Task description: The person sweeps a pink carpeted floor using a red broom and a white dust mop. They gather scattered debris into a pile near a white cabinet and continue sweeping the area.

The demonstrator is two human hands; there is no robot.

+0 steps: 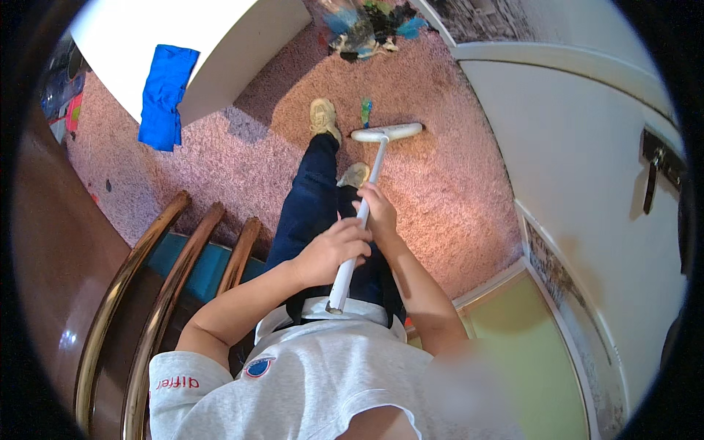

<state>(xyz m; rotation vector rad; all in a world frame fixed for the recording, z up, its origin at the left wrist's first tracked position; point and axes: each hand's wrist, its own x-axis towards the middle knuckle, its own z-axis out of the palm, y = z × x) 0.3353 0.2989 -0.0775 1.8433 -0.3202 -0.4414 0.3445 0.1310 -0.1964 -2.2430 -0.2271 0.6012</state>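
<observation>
My left hand (pixel 335 248) is wrapped around the upper part of a white pole (pixel 345 272), near its open end at my waist. Further down the same pole, my right hand (pixel 377 212) grips it. The pole runs to a wide white sweeper head (pixel 388 132) lying on the pink carpet (pixel 456 181); its underside is hidden. Just beyond the head lies a small crumpled green and blue wrapper (pixel 366 111). My shoe (pixel 323 116) stands to the left of the head.
A heap of plastic bags and scraps (pixel 368 30) lies on the carpet ahead. At the upper left, a blue cloth (pixel 168 98) hangs over the edge of a white table (pixel 231 66). Shiny brown rails (pixel 146 330) curve along my left. A white door (pixel 572 137) with a dark handle stands right.
</observation>
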